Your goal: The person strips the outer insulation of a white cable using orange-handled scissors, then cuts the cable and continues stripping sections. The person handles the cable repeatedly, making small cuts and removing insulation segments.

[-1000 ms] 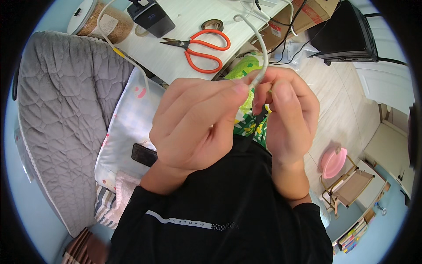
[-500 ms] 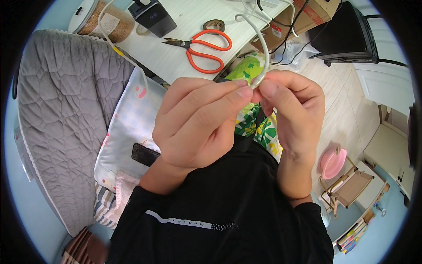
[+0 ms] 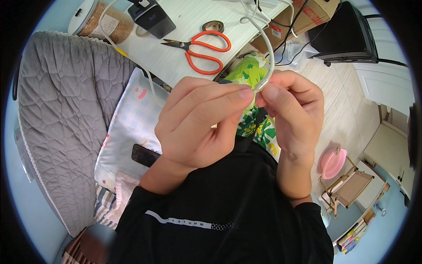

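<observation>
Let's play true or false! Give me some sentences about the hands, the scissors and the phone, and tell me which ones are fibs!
1. The left hand and right hand both have fingertips at the white cable. True.
2. The scissors lie on the white table. True.
3. Their handles are blue. False: they are orange.
4. The dark phone lies on the pale cloth. True.
5. The right hand is holding the scissors. False: it is at the cable.

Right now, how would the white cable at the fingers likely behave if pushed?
The white cable would probably bend rather than snap, since it curves smoothly above the fingers. Being slim, it is likely light; its rounded outline suggests it could roll between them.
</observation>
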The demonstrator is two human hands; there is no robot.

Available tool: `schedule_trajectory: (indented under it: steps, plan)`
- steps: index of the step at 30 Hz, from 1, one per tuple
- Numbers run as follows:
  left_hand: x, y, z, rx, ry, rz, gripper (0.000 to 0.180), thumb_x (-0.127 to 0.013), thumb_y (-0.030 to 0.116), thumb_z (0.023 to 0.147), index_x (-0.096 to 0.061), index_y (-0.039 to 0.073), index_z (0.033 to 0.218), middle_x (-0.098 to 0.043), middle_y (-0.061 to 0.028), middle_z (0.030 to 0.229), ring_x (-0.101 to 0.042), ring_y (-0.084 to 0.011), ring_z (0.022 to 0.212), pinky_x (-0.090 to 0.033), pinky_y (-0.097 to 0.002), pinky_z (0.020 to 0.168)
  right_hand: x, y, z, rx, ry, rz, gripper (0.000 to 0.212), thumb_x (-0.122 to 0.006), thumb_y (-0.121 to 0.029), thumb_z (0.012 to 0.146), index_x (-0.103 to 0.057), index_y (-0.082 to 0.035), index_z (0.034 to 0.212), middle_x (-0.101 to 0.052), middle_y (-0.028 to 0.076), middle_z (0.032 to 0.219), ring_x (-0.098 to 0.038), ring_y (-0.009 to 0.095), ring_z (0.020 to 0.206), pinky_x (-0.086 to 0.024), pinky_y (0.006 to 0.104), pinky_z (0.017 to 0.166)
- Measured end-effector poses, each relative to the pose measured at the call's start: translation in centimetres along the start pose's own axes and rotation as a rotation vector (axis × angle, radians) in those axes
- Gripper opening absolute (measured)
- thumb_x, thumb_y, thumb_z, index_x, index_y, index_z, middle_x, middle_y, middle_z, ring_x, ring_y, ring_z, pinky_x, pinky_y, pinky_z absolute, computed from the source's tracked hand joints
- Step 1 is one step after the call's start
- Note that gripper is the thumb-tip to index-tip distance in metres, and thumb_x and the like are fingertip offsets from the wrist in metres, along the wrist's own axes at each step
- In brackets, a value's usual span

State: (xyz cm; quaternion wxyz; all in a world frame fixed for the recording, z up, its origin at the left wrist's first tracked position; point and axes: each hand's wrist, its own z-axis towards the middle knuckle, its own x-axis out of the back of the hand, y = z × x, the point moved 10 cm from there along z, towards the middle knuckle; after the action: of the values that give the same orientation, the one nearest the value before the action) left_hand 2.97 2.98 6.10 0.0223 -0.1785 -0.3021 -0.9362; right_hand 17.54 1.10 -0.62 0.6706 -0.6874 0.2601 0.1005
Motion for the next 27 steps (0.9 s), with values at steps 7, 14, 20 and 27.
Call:
schedule_trajectory:
  steps: [7,14,20,27]
  plan:
    - [0.1,-0.4,-0.3,0.018,0.032,-0.014,0.035,-0.07,-0.013,0.061,-0.071,0.003,0.091,-0.069,-0.007,0.082,-0.06,-0.0218,0.067,-0.049,-0.0265,0.059,-0.5,-0.1,0.2,0.059,-0.052,0.034,0.01,-0.063,-0.001,0.087,-0.066,0.006,0.094,-0.069,0.01,0.084,-0.064,0.013,0.078,-0.05,0.0248,0.072]
    - [-0.1,-0.1,-0.5,-0.004,0.011,0.016,0.038,-0.068,-0.014,0.058,-0.071,0.004,0.091,-0.07,-0.0072,0.084,-0.061,-0.0215,0.069,-0.049,-0.0261,0.059,0.0,-0.3,0.1,0.071,-0.013,-0.03,0.007,-0.064,0.001,0.086,-0.067,0.005,0.091,-0.068,0.008,0.08,-0.063,0.011,0.074,-0.049,0.0229,0.069]
    - [-0.5,0.1,-0.6,-0.02,-0.005,0.044,0.039,-0.066,-0.014,0.058,-0.071,0.004,0.092,-0.07,-0.0073,0.086,-0.061,-0.0209,0.069,-0.049,-0.026,0.059,0.4,-0.6,0.2,0.071,0.031,-0.104,0.005,-0.062,0.001,0.085,-0.065,0.004,0.086,-0.065,0.006,0.076,-0.058,0.008,0.067,-0.044,0.0209,0.061]
    - [-0.6,-1.3,-0.8,0.14,0.038,-0.147,0.03,-0.068,-0.015,0.065,-0.069,0.001,0.091,-0.068,-0.0078,0.082,-0.06,-0.0206,0.069,-0.048,-0.0252,0.061,0.6,0.3,0.0,-0.005,0.11,0.036,0.007,-0.06,0.001,0.083,-0.066,0.004,0.086,-0.067,0.007,0.076,-0.058,0.008,0.066,-0.043,0.0215,0.06]
